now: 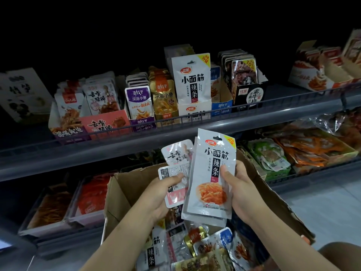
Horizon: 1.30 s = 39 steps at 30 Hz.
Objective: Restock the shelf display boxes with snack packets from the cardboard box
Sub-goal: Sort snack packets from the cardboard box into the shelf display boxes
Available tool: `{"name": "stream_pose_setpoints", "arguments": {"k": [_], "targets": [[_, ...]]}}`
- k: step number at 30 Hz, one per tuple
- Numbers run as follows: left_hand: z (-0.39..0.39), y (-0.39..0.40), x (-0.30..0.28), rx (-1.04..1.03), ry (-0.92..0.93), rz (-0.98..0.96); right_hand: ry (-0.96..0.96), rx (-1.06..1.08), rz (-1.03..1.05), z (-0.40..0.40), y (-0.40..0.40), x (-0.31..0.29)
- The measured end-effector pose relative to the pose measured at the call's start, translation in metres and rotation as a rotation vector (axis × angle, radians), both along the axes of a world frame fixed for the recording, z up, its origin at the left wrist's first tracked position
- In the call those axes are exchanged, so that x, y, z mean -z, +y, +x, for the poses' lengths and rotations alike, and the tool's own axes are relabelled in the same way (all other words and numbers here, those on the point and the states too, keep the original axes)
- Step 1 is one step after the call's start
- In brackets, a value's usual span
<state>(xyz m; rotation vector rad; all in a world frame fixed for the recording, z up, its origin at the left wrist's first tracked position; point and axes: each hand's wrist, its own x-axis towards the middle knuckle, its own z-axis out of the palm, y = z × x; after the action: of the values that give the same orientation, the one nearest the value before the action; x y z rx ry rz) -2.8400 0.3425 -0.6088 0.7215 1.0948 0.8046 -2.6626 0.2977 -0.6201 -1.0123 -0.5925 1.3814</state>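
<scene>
My right hand (237, 189) grips a stack of white spicy-strip packets (212, 173) with orange strips pictured, held upright above the cardboard box (125, 192). My left hand (163, 194) holds a few smaller white and pink packets (175, 167) just left of that stack. The box below is open and holds several mixed snack packets (205, 245). On the upper shelf, a matching white display box (193, 112) stands with the same spicy-strip packets upright inside, directly above my hands.
Other display boxes line the upper shelf: pink (105, 122), purple (140, 122), gold (166, 98), blue (221, 107) and black (248, 94). A wire rail (175, 120) runs along the shelf front. Lower shelf trays (58, 222) hold bagged snacks, and green packs (271, 155) lie at right.
</scene>
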Motion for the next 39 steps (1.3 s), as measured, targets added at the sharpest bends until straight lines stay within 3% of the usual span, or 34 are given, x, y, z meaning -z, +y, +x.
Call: {"name": "stream_pose_setpoints", "arguments": {"k": [11,16,20,26,30,39], "targets": [[0.0,0.0,-0.002,-0.08,-0.029,0.056,-0.014,0.042,-0.128,0.017,0.003,0.0],[-0.007,0.002,-0.006,-0.154,0.173,0.2,0.011,0.102,-0.138,0.025,0.004,-0.003],[-0.008,-0.001,-0.004,-0.046,0.31,0.251,0.078,0.057,-0.111,0.026,0.005,-0.007],[0.0,-0.008,-0.006,0.032,0.141,0.218,0.092,-0.012,-0.068,0.02,0.004,-0.01],[0.001,-0.008,-0.002,0.009,0.106,0.173,-0.002,-0.049,-0.068,0.017,0.002,-0.009],[0.002,-0.008,-0.005,-0.078,0.08,0.165,-0.413,-0.015,-0.058,0.018,0.002,-0.01]]}}
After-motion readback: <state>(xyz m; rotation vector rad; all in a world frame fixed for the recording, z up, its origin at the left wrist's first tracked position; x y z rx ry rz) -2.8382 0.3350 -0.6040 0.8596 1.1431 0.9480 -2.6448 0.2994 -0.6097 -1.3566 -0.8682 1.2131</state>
